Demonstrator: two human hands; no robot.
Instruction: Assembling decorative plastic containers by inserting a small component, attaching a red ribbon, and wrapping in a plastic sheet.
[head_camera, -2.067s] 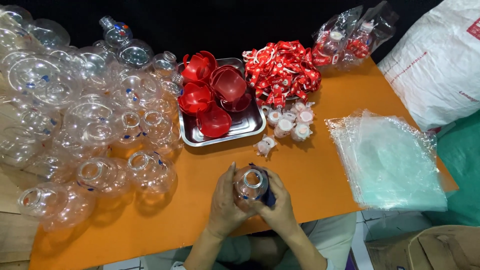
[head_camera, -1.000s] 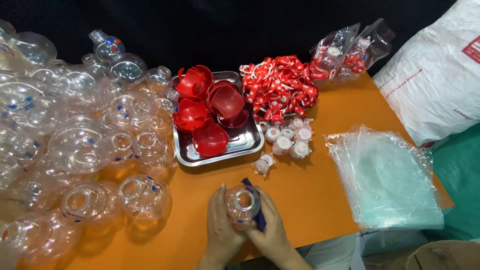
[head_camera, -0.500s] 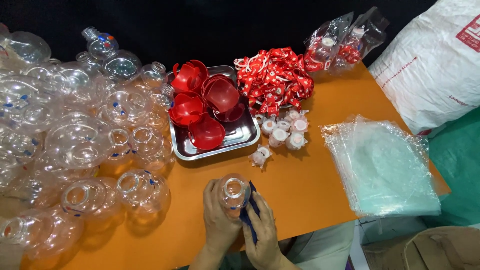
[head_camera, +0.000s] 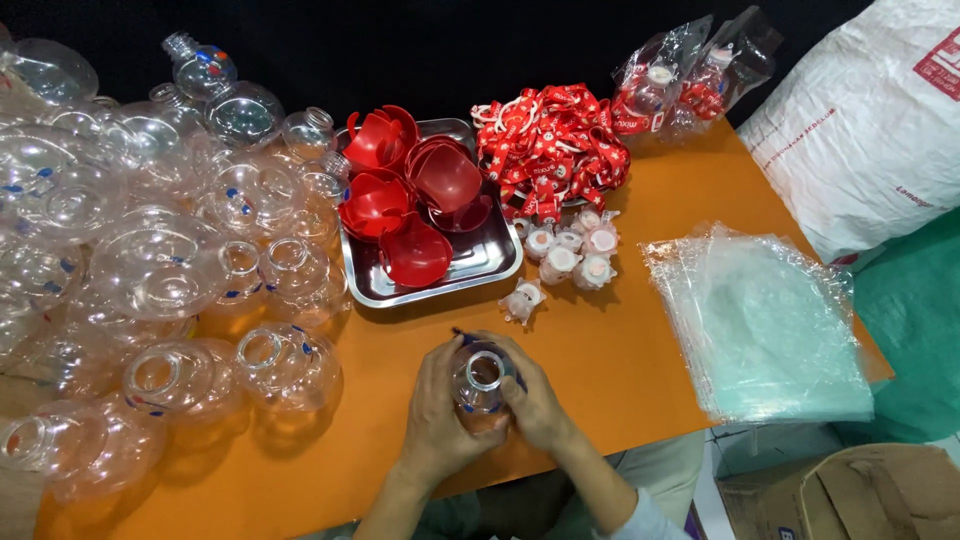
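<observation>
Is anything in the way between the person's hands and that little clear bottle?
Nothing visible is. The left hand and right hand both already wrap around the clear bottle, touching it directly, just above the orange table.

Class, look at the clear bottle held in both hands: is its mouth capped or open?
Open. The clear bottle, held between the left hand and right hand, shows a bare round mouth facing the camera, no cap.

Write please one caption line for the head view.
Both hands, left hand and right hand, grip a clear round bottle above an orange table.
</observation>
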